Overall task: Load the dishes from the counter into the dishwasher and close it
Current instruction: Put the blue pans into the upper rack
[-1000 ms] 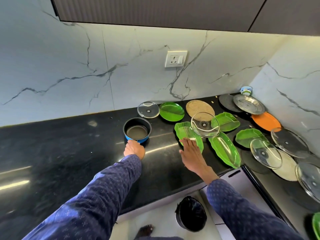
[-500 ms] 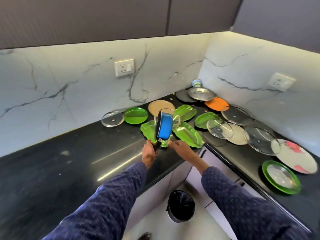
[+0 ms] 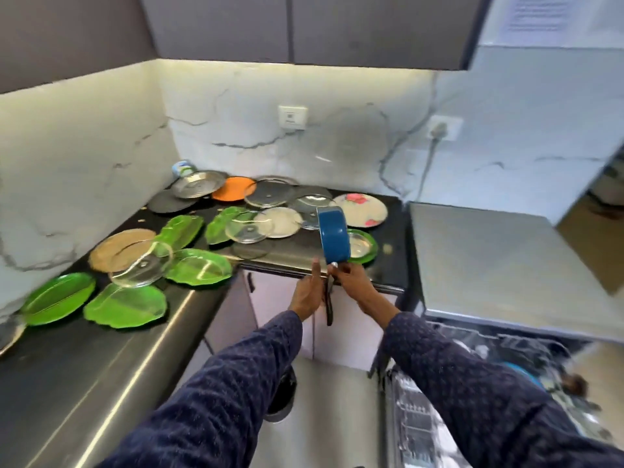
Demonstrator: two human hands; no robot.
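Head view: right hand (image 3: 351, 282) is gripping the blue saucepan (image 3: 333, 235) by its handle, left hand (image 3: 309, 292) is lying flat beside it; swinging left of the dishwasher (image 3: 486, 393), it risks clipping counter (image 3: 101, 373) plates

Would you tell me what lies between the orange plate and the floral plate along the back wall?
In the head view, overlapping glass lids lie between the orange plate and the floral plate.

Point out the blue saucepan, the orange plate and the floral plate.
blue saucepan (image 3: 333, 236): head view, on its blue outer wall.
orange plate (image 3: 233, 188): head view, on its centre.
floral plate (image 3: 364, 210): head view, on its pale middle.
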